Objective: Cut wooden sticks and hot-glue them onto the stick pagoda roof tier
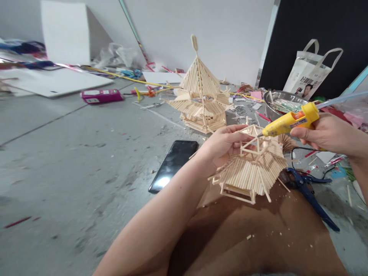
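My right hand (330,132) is wrapped round a yellow glue gun (290,122), whose tip points left at the upper frame of a small wooden stick pavilion (253,170). A clear glue stick juts from the gun's back. With bent fingers my left hand (227,143) grips the left side of that upper frame; some fingertips are hidden behind the sticks. The pavilion rests on a brown surface (258,237). Behind it stands a taller, finished-looking stick pavilion (201,92) with a pointed roof.
A black phone (174,165) lies left of the small pavilion. Blue-handled cutters (312,191) are at the right. Farther back are a metal bowl (271,105), a white bag (309,73), a magenta device (102,96), a yellow cable and scattered scraps.
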`<state>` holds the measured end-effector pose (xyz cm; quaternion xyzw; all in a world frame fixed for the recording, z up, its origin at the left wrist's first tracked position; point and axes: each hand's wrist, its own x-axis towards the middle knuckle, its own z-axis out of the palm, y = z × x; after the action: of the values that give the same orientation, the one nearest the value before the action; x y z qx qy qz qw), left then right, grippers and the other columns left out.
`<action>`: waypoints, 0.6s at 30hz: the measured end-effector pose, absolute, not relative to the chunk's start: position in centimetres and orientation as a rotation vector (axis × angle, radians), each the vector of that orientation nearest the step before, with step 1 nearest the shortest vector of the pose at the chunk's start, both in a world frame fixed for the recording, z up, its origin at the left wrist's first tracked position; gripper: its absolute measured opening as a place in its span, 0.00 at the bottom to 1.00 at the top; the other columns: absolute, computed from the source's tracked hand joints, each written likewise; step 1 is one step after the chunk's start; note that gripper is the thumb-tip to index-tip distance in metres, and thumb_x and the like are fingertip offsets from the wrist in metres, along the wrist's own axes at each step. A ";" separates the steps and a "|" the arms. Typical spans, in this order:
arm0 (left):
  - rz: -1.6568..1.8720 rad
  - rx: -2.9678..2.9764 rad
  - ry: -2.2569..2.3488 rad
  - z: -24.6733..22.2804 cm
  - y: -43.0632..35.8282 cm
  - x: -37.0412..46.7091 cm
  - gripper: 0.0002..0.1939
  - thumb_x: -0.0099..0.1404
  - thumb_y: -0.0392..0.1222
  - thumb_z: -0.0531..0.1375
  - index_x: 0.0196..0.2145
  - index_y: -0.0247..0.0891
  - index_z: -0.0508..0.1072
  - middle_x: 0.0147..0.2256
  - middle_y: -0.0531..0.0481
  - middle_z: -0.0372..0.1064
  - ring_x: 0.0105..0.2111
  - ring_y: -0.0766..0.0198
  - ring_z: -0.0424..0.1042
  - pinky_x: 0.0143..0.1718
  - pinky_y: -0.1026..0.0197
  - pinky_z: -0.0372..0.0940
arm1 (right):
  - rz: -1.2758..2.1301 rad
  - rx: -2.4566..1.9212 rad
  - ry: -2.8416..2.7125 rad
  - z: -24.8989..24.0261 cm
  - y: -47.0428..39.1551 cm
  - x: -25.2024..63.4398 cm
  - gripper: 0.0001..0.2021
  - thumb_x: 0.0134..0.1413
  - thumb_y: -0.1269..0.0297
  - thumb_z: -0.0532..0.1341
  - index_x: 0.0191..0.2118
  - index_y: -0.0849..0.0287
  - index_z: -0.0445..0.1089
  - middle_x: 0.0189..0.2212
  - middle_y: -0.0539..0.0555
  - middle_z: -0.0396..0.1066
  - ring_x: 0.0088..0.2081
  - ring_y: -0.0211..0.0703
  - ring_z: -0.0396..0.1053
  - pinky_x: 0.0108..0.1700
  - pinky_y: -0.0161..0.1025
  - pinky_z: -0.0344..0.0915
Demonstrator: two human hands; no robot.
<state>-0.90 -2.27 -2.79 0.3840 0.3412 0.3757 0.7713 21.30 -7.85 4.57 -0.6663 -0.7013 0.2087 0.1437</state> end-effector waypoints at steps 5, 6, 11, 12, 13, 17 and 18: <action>0.824 0.840 0.729 -3.1 -2.1 -0.9 0.24 0.57 0.24 0.55 0.52 0.24 0.61 0.28 0.42 0.74 0.22 0.65 0.74 0.24 0.66 0.69 | 0.646 -1.876 -2.025 4.3 -7.6 21.8 0.21 0.48 0.43 0.57 0.22 0.57 0.65 0.11 0.46 0.55 0.14 0.31 0.51 0.16 0.35 0.48; 0.822 0.838 0.728 -3.1 -2.0 -0.9 0.24 0.57 0.24 0.55 0.52 0.24 0.61 0.28 0.42 0.74 0.22 0.65 0.74 0.25 0.66 0.69 | 0.642 -1.869 -2.032 4.3 -7.6 21.9 0.20 0.48 0.44 0.57 0.22 0.57 0.65 0.12 0.46 0.55 0.14 0.31 0.51 0.17 0.35 0.48; 0.813 0.829 0.732 -2.9 -2.2 -1.0 0.26 0.56 0.24 0.57 0.53 0.24 0.61 0.29 0.41 0.74 0.23 0.64 0.74 0.24 0.65 0.70 | 0.601 -1.801 -2.101 4.5 -7.6 21.4 0.18 0.48 0.44 0.57 0.25 0.55 0.66 0.12 0.45 0.54 0.15 0.32 0.50 0.18 0.35 0.48; 0.814 0.829 0.732 -2.9 -2.2 -1.0 0.26 0.56 0.24 0.57 0.53 0.24 0.61 0.29 0.42 0.74 0.23 0.64 0.74 0.24 0.65 0.70 | 0.597 -1.786 -2.112 4.5 -7.6 21.3 0.18 0.48 0.44 0.57 0.26 0.55 0.67 0.12 0.45 0.54 0.15 0.32 0.50 0.18 0.35 0.48; 0.815 0.828 0.730 -2.9 -2.2 -1.0 0.25 0.56 0.24 0.57 0.53 0.24 0.61 0.28 0.42 0.74 0.22 0.64 0.74 0.24 0.65 0.70 | 0.597 -1.782 -2.114 4.6 -7.6 21.3 0.18 0.48 0.44 0.57 0.26 0.55 0.67 0.12 0.45 0.54 0.15 0.32 0.50 0.18 0.35 0.48; 0.792 0.848 0.720 -2.9 -2.2 -1.0 0.24 0.57 0.24 0.57 0.52 0.25 0.62 0.28 0.42 0.75 0.23 0.64 0.74 0.23 0.66 0.69 | 0.618 -1.847 -2.062 4.4 -7.5 21.6 0.21 0.47 0.42 0.56 0.23 0.56 0.66 0.12 0.46 0.55 0.15 0.31 0.50 0.17 0.35 0.48; 0.783 0.857 0.717 -2.9 -2.1 -1.0 0.23 0.57 0.24 0.56 0.52 0.25 0.63 0.28 0.42 0.75 0.23 0.65 0.74 0.24 0.67 0.69 | 0.621 -1.870 -2.042 4.4 -7.5 21.6 0.21 0.46 0.41 0.56 0.22 0.57 0.65 0.12 0.46 0.55 0.15 0.31 0.50 0.16 0.34 0.48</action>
<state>-0.99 -2.14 -2.93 0.3961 0.3312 0.3620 0.7761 21.62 -7.54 4.40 -0.6516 -0.7112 0.2164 0.1514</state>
